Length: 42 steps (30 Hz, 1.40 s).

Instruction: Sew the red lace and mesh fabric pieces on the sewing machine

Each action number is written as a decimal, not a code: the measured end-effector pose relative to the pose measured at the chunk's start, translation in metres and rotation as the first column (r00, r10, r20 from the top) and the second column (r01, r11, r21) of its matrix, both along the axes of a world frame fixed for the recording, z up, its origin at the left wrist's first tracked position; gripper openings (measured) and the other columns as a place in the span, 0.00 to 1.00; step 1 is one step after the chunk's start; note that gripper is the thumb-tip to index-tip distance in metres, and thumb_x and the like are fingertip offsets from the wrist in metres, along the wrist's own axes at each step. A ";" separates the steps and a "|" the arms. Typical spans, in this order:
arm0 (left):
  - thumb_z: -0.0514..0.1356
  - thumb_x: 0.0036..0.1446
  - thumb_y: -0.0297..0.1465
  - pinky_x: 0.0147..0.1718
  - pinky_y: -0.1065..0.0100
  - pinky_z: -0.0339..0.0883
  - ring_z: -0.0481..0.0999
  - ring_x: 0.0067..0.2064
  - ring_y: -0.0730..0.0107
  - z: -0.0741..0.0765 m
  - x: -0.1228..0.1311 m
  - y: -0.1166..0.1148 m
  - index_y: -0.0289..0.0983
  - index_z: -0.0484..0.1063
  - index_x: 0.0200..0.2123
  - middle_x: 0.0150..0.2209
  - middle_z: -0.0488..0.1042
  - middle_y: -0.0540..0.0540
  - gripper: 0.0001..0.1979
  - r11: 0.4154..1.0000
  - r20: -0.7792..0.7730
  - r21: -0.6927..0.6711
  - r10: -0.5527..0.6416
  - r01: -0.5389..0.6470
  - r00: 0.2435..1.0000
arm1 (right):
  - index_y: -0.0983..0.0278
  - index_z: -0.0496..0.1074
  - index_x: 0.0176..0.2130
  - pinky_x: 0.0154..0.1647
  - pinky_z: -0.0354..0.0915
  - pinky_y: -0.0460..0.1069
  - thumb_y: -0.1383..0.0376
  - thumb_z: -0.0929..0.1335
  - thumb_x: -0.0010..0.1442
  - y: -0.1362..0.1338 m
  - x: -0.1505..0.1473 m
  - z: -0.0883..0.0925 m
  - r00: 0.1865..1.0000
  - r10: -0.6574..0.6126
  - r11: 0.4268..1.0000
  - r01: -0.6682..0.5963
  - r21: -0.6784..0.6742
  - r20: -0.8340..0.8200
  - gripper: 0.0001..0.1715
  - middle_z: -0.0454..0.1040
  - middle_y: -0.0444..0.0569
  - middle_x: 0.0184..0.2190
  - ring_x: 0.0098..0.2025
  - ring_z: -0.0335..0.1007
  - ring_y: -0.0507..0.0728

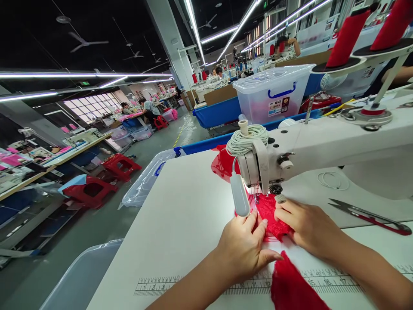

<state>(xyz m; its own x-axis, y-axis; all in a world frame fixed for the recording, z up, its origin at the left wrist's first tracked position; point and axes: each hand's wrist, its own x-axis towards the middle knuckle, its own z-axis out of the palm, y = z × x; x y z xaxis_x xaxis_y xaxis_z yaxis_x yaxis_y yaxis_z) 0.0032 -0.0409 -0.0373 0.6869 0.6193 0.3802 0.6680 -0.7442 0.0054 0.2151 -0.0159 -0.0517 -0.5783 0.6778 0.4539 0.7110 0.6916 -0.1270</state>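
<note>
A piece of red lace fabric (269,212) lies under the needle area of a white sewing machine (309,148). My left hand (243,243) rests on the fabric's left edge, fingers stretched toward the needle and thumb spread out to the right. My right hand (301,224) has its fingers curled around the right edge of the same lace; its fingertips are partly hidden. Below the hands, a second red lace piece (290,286) runs off the bottom of the view, close to my left thumb. A small lamp (240,194) hangs at the machine head, just above my left fingers.
Thread snips (371,216) lie right of my right hand. A printed ruler scale (238,287) crosses the white table (174,215). Red thread cones (348,38) stand above the machine. A lidded clear bin (274,92) is behind; red stools (92,191) stand left.
</note>
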 end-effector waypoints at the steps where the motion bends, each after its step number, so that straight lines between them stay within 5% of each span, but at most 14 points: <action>1: 0.26 0.64 0.54 0.30 0.59 0.71 0.71 0.32 0.59 0.000 0.000 0.000 0.30 0.75 0.45 0.36 0.74 0.36 0.46 1.000 -0.005 -0.004 0.002 -0.002 1.000 | 0.61 0.63 0.28 0.23 0.47 0.48 0.82 0.60 0.39 0.000 0.000 0.000 1.000 -0.003 1.000 0.003 -0.003 0.006 0.19 0.67 0.44 0.29 0.28 0.61 0.54; 14: 0.27 0.63 0.55 0.32 0.56 0.73 0.75 0.38 0.54 -0.004 -0.004 0.006 0.30 0.74 0.50 0.47 0.75 0.31 0.46 0.999 -0.044 0.044 0.032 -0.030 0.999 | 0.61 0.58 0.27 0.22 0.44 0.47 0.82 0.59 0.37 0.004 0.001 -0.004 0.999 -0.043 0.999 0.043 -0.005 0.033 0.19 0.64 0.44 0.28 0.28 0.59 0.53; 42: 0.30 0.63 0.57 0.38 0.56 0.74 0.76 0.46 0.50 -0.014 -0.006 0.009 0.30 0.73 0.52 0.51 0.73 0.29 0.45 0.985 -0.099 0.164 0.078 -0.061 0.992 | 0.63 0.64 0.28 0.23 0.50 0.46 0.81 0.59 0.39 0.011 -0.004 -0.004 0.991 -0.133 0.990 0.132 0.043 0.030 0.18 0.67 0.47 0.30 0.32 0.63 0.54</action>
